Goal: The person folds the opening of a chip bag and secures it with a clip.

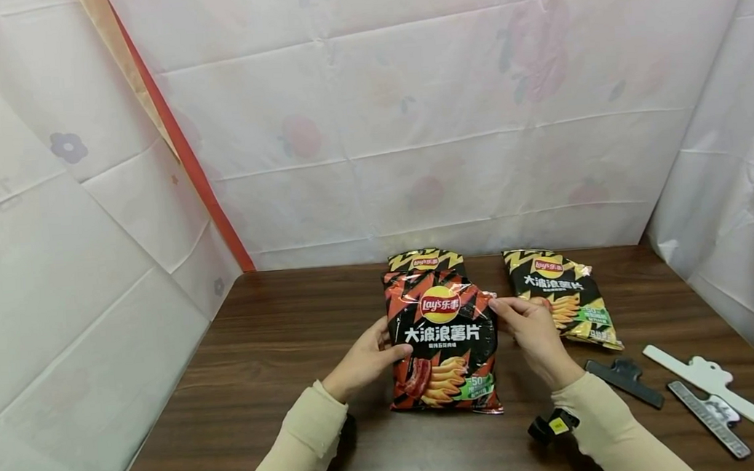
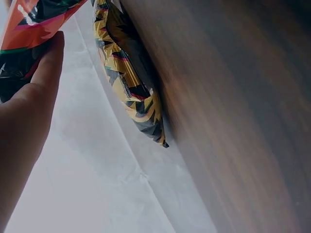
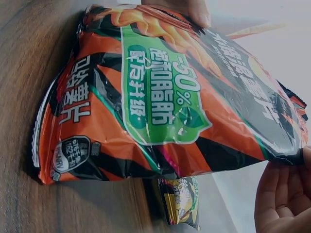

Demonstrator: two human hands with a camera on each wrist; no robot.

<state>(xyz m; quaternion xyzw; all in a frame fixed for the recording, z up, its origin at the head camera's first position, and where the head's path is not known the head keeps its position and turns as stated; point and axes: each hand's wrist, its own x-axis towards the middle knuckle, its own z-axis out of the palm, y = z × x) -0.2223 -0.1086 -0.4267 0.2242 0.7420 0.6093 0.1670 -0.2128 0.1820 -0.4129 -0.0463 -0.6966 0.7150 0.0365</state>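
Facing me, a red and black bag of potato chips (image 1: 448,362) stands upright at the middle of the table. My left hand (image 1: 366,357) grips its left side, thumb across the front. With my right hand (image 1: 533,330) I pinch the torn-looking upper right corner. From the right wrist view, the bag's front (image 3: 165,92) bulges and its bottom edge is close to the tabletop. A yellow and black chip bag (image 1: 425,260) is behind it, mostly hidden; the left wrist view shows this yellow bag (image 2: 129,90) beyond my thumb.
Another yellow and black chip bag (image 1: 551,285) lies at the back right. Near the right edge of the dark wooden table (image 1: 262,375) are a black clip (image 1: 626,381), a white clip (image 1: 695,370) and a grey clip (image 1: 708,417). White patterned sheets (image 1: 421,115) enclose the back and sides.
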